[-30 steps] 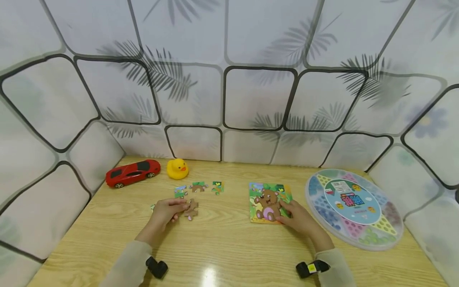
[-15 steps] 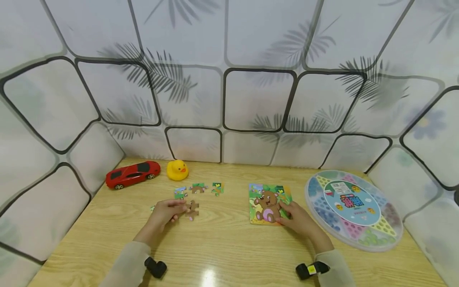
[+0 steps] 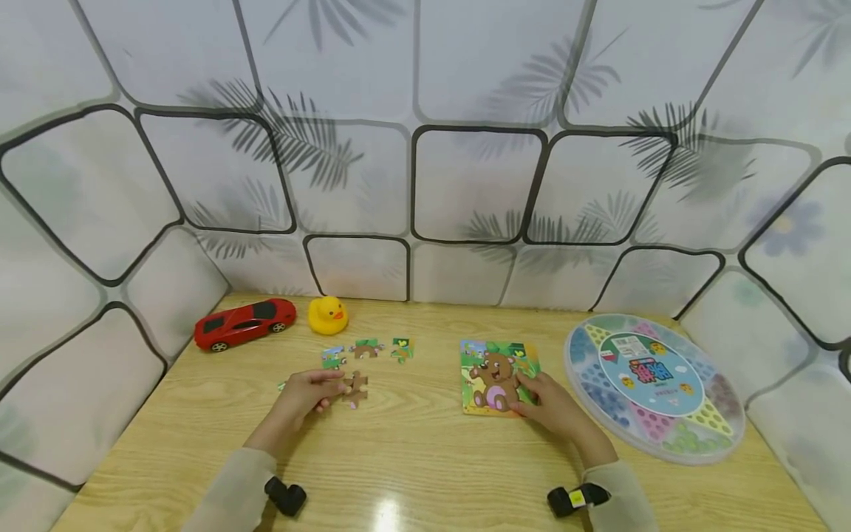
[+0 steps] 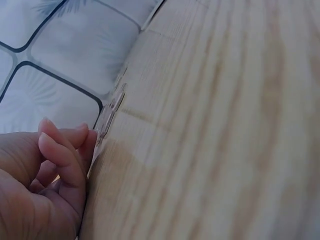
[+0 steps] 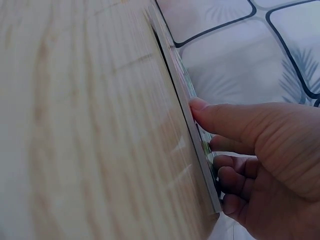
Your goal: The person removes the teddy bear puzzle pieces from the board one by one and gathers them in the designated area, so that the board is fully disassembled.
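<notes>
My left hand [image 3: 304, 395] pinches the near edge of a brown jigsaw puzzle piece [image 3: 357, 390] with thumb and fingertips, low over the table. In the left wrist view the fingertips [image 4: 85, 134] meet the thin piece almost edge-on. Beyond it lie a blue-green piece [image 3: 333, 357], a piece with bear paws [image 3: 366, 349] and a yellow-green corner piece [image 3: 402, 349]. Another bit of green [image 3: 282, 385] shows behind the hand. My right hand [image 3: 555, 406] holds the lower right corner of a square bear puzzle [image 3: 492, 378], lying flat; the right wrist view shows the thumb [image 5: 200, 105] on its edge.
A red toy car [image 3: 244, 325] and a yellow rubber duck [image 3: 328, 315] stand at the back left. To the right of the puzzle lies a round board game [image 3: 654, 388] in clear plastic. Padded patterned walls [image 3: 479, 185] bound the wooden table [image 3: 425, 458] behind and at both sides.
Almost nothing differs. Both hands keep their places on the puzzle piece and the bear puzzle; the head view shifts very slightly.
</notes>
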Tool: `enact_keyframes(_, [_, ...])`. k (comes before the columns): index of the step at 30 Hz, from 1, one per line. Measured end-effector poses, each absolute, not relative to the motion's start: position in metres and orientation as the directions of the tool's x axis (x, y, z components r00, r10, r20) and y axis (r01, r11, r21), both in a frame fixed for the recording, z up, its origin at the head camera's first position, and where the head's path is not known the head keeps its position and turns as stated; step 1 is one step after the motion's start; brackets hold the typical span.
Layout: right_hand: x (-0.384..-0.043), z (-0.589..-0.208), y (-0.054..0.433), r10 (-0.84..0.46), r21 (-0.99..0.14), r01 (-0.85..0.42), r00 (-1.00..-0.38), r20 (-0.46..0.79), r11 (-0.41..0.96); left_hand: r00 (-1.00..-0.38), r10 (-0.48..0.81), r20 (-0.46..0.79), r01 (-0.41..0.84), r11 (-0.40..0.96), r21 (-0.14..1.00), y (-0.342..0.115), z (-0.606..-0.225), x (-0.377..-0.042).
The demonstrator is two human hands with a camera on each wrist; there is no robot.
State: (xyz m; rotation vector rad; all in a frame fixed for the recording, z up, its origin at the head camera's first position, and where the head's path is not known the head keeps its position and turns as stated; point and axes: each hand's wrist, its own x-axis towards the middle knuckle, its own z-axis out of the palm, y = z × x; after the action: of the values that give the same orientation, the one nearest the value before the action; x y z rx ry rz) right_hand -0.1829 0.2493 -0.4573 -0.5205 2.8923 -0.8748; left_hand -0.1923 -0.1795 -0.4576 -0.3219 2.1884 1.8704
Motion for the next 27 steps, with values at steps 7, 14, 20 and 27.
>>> enact_keyframes(7, [-0.184, -0.458, 0.25, -0.34, -0.551, -0.296, -0.94, 0.023, 0.78, -0.948, 0.015, -0.318, -0.311, 0.169, 0.935, -0.174, -0.455, -0.195])
enact_keyframes(14, [-0.185, -0.457, 0.249, -0.345, -0.554, -0.301, -0.938, 0.027, 0.776, -0.958, 0.076, -0.277, -0.258, 0.195, 0.946, -0.158, -0.448, -0.199])
enact_keyframes(20, [-0.184, -0.457, 0.249, -0.348, -0.563, -0.305, -0.937, 0.032, 0.768, -0.956, 0.147, -0.255, -0.228, 0.178, 0.957, -0.142, -0.445, -0.206])
enact_keyframes(27, [-0.183, -0.457, 0.25, -0.354, -0.561, -0.317, -0.934, 0.045, 0.765, -0.948, 0.202, -0.246, -0.212, 0.177, 0.961, -0.109, -0.44, -0.215])
